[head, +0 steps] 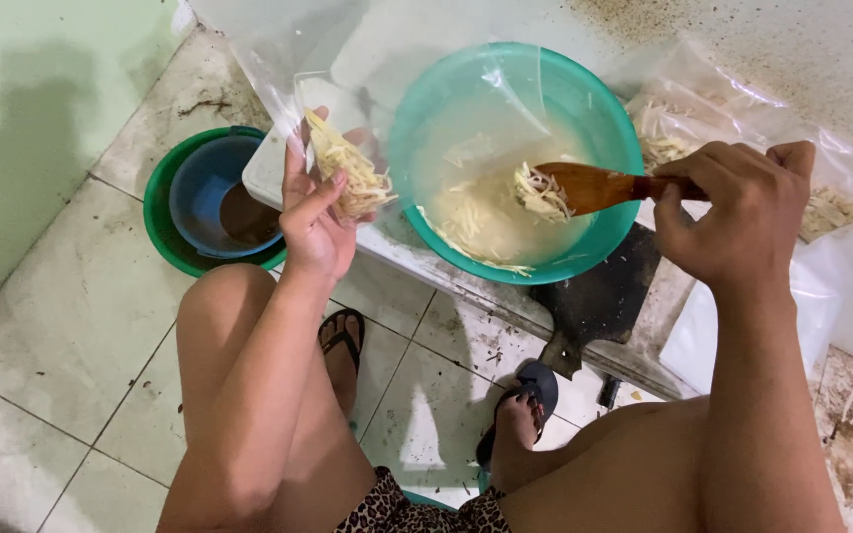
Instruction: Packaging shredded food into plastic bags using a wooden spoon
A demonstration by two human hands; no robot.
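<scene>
The left hand [313, 212] is pinching a clear plastic bag [343, 163] open, its grip closed on the bag's edge, pale shredded strips already sitting inside. The right hand [742, 212] is clenching a wooden spoon [594, 186], carrying a heap of shreds [538, 190] over the teal bowl [604, 109]. Doing this well probably means keeping the bag's mouth wide and tipping the spoon close above it (wet strips are clinging). At nine o'clock, nested green and blue basins [211, 197] are crowding the left hand; at two o'clock, filled bags [831, 202] are lying; a dark cutting board [594, 296] is leaning below the bowl.

left hand [316, 212] raised, right hand [733, 212] gripping
</scene>
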